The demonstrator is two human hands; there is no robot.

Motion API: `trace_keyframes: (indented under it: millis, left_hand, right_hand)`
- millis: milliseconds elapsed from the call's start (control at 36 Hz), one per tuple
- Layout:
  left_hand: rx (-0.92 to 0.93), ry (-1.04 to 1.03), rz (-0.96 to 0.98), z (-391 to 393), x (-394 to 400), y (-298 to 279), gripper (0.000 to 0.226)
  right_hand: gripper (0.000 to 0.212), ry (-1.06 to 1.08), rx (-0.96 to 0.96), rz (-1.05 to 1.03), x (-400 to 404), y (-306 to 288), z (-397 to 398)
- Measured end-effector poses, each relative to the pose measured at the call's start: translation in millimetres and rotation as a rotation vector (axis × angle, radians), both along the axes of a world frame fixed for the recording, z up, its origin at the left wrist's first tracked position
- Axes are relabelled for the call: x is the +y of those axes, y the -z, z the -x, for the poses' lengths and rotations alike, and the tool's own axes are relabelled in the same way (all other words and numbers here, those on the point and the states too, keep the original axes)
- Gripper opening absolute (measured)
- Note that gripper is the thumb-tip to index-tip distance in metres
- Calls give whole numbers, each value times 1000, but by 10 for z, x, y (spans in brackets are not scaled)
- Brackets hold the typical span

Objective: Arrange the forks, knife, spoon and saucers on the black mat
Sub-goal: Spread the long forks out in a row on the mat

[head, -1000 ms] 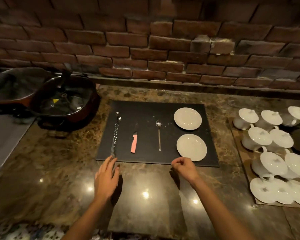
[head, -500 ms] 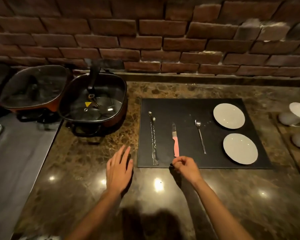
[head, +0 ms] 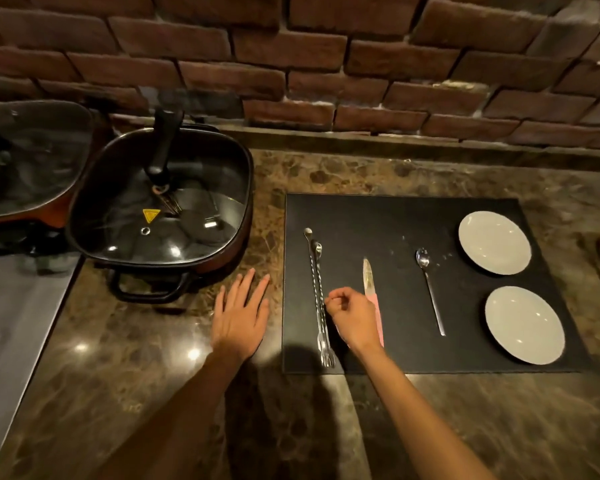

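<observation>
— Moved since the last look? Right hand (head: pixel 352 315) now forward over the black mat (head: pixel 378 220), between the forks (head: pixel 321 306) and the knife (head: pixel 370 282); previously at the mat's near edge.
— Holding anything?
— Cannot tell; fingers curled in a loose fist, thumb and forefinger pinched beside the fork handles, part of the pink knife handle hidden.
— Left hand (head: pixel 241 315)?
— Flat and spread on the marble surface (head: pixel 118 358), just left of the mat, empty.
— Counts?
— Two forks lying side by side, tines toward the near edge; one knife; one spoon (head: pixel 429 289); two saucers (head: pixel 495 242), one behind the other at the right. Two lidded pans (head: pixel 160 202) left of the mat.
</observation>
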State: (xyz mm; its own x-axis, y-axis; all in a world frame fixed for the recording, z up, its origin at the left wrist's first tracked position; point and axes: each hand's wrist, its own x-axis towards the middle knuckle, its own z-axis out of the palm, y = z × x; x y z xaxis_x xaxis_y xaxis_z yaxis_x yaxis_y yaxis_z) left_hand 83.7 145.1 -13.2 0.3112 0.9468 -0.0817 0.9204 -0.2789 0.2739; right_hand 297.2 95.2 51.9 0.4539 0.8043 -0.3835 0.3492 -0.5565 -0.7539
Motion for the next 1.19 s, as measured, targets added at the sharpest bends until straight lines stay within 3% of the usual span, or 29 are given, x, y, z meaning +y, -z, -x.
trace_keyframes:
  millis: [222,472,750,944,1194]
  left_hand:
    - [35,3,-72,-1,49,174,52]
    - [76,-7,3,-6,81,177,58]
    - [93,6,7,6,77,162,59]
    - [67,2,-6,-9,73,133,59]
    - [72,1,-18,-6,71,149,58]
  right_hand:
    - [12,46,-116,-29,301,115,112]
    - [14,-47,-238,70,313,190,134]
    - [20,119,-65,30,311,132,84]
    - [9,88,-245,79,294,50,-235]
    - [14,-58,-429,101,323,72,-240]
